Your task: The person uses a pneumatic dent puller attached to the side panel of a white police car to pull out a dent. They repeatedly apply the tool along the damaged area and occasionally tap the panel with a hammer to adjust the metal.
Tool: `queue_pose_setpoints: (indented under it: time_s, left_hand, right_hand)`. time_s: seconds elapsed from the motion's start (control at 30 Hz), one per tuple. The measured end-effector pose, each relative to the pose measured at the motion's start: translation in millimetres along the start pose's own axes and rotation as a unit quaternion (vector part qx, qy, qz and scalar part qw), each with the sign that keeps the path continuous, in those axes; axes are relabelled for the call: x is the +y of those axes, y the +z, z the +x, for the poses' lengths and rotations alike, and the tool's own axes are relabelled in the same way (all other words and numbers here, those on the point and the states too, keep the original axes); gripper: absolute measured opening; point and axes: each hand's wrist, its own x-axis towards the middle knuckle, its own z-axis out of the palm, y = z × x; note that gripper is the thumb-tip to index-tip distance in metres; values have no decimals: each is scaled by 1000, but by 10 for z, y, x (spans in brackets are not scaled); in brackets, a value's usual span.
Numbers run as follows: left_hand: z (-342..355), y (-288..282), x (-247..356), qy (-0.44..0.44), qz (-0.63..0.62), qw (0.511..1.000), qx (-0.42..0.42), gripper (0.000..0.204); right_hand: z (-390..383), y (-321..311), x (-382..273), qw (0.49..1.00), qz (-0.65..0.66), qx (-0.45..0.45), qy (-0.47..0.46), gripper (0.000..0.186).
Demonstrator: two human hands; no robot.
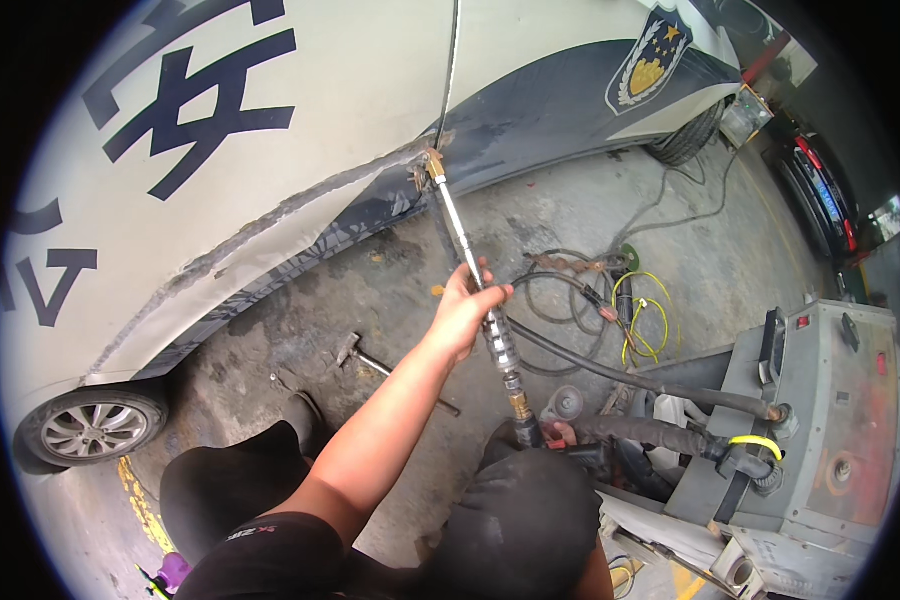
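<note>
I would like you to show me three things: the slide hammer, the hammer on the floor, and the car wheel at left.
Slide hammer (501, 345): head view, on its ribbed metal section.
Hammer (372, 363): head view, on the handle, near its head.
Car wheel (93, 432): head view, centre of the spoked rim.

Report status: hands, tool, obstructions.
Left hand gripping tool; right hand out of view. Brass tip at scraped strip on car, contact unclear. Nothing seen blocking tip; hammer on floor.
</note>
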Motion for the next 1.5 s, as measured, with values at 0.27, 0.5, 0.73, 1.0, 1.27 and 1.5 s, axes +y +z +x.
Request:
queue_pose_setpoints:
  time_s: [0.27, 0.5, 0.73, 1.0, 1.27, 1.5]
  left_hand:
    - [-233, 192, -113, -51, 47, 997, 21, 61]
    - [5, 49, -143, -67, -4, 997, 32, 48]
    - [70, 318, 19, -122, -79, 988, -46, 25]
    - [-436, 637, 636, -78, -54, 981, -169, 22]
    - [-1926, 707, 1932, 51, -72, 978, -191, 20]
    - [-3184, 141, 2582, 43, -135, 986, -85, 14]
  right_hand:
    - [185, -1009, 813, 983, 136, 7, 126, 63]
    - [-37, -907, 610, 981, 38, 75, 175, 48]
    - [-116, 535, -725, 867, -440, 193, -130, 43]
    - [-618, 927, -1156, 966, -173, 188, -42, 54]
    - [-1406, 2010, -2396, 891, -416, 50, -176, 56]
    - [-1511, 2681, -3277, 899, -401, -77, -156, 91]
